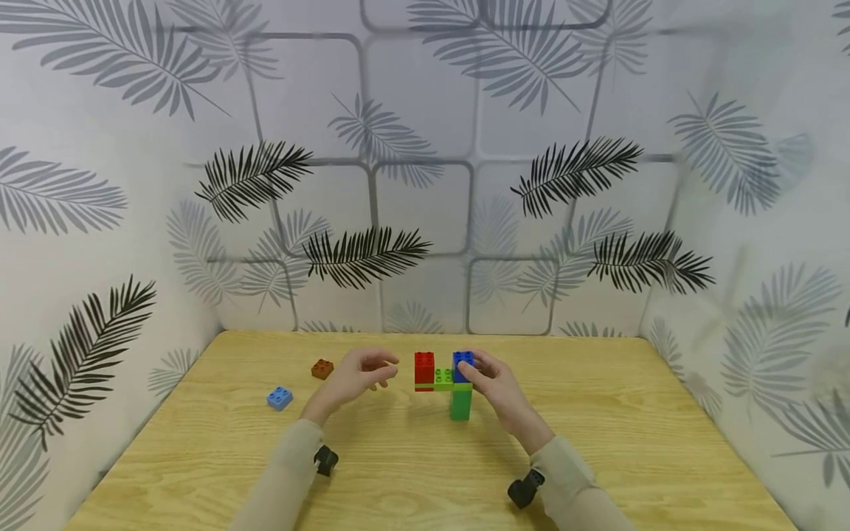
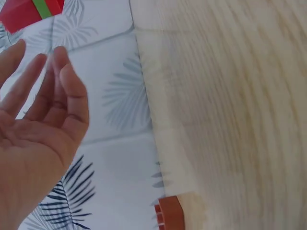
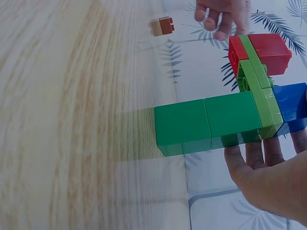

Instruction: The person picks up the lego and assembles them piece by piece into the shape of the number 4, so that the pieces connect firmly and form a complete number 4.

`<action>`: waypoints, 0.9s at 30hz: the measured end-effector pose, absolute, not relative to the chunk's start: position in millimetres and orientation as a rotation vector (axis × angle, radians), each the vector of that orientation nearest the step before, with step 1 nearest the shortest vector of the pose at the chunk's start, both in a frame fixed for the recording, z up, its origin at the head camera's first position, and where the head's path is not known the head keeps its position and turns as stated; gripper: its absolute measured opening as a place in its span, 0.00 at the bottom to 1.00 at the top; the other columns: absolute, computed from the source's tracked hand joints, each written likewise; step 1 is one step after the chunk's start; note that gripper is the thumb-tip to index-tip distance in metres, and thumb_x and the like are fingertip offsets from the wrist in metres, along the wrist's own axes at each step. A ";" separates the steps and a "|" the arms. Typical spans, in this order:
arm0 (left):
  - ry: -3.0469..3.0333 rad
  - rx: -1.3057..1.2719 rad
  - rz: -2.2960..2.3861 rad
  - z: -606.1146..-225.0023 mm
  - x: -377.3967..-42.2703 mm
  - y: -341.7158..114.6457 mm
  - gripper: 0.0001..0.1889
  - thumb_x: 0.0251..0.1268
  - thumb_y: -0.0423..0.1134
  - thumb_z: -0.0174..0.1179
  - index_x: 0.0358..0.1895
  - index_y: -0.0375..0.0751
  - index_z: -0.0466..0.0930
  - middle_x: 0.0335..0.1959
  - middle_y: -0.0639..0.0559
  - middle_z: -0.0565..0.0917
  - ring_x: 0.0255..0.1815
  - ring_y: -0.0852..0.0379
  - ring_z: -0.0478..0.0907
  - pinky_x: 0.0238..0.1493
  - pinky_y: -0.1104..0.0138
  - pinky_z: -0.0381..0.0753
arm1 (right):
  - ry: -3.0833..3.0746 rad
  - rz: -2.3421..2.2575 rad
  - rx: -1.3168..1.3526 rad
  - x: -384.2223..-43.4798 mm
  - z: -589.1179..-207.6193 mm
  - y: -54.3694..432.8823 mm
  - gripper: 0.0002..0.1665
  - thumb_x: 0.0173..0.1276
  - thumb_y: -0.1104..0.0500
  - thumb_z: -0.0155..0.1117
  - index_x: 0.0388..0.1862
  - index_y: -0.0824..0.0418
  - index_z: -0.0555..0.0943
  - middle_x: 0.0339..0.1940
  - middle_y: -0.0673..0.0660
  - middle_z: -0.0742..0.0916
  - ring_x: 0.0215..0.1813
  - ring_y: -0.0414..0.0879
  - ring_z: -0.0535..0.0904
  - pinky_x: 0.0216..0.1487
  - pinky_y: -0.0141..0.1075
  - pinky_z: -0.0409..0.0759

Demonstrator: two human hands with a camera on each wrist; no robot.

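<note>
A toy brick build stands on the table, with a column of two green bricks (image 3: 208,120) at its right end. A light green plate (image 1: 443,379) lies across the column and juts out to the left. A red brick (image 1: 424,365) sits on the plate's left end, and a smaller red part (image 3: 235,53) shows under it in the right wrist view. My right hand (image 1: 494,387) pinches the blue brick (image 1: 462,361) above the column, its fingers behind the build. My left hand (image 1: 361,375) hangs in the air left of the red brick, fingers loosely bent, holding nothing.
To the left lie a light blue brick (image 1: 280,398) and an orange-brown brick (image 1: 322,369), the latter close to my left hand. The wooden table (image 1: 398,472) meets patterned walls (image 1: 425,295) at its back and sides.
</note>
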State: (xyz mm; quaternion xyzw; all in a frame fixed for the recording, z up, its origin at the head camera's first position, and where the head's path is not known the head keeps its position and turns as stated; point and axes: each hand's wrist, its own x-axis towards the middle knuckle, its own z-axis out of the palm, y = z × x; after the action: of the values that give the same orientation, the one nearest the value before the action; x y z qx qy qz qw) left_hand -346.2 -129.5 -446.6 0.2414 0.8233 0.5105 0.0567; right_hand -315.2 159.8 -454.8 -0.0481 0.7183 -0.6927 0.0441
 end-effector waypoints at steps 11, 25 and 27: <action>2.610 0.327 1.546 -467.5 -355.1 -159.6 0.15 0.68 0.37 0.62 0.55 0.35 0.80 0.47 0.44 0.84 0.45 0.50 0.81 0.44 0.55 0.83 | 2.197 -2.106 -0.148 -313.8 -455.3 160.8 0.30 0.73 0.50 0.60 0.70 0.58 0.71 0.59 0.59 0.80 0.58 0.48 0.78 0.71 0.51 0.67; 2.743 -0.040 1.631 -466.6 -374.2 -188.2 0.19 0.66 0.33 0.62 0.59 0.34 0.77 0.63 0.34 0.72 0.57 0.42 0.69 0.49 0.57 0.76 | 2.191 -2.106 -0.149 -316.3 -454.8 161.7 0.29 0.73 0.51 0.61 0.69 0.58 0.72 0.61 0.60 0.80 0.56 0.46 0.79 0.70 0.51 0.69; 2.714 -0.078 1.677 -466.6 -374.4 -190.4 0.19 0.67 0.32 0.61 0.60 0.34 0.77 0.65 0.35 0.70 0.58 0.42 0.68 0.50 0.57 0.76 | 2.190 -2.108 -0.146 -316.4 -454.6 161.7 0.29 0.73 0.51 0.61 0.69 0.58 0.72 0.61 0.60 0.80 0.57 0.47 0.79 0.70 0.51 0.68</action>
State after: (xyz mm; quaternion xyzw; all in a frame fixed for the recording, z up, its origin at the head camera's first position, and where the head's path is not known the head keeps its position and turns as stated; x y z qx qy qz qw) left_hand -374.4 -190.4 -466.6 -0.0243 0.8502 0.5254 -0.0249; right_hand -316.4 161.7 -454.6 -0.0480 0.7187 -0.6919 0.0490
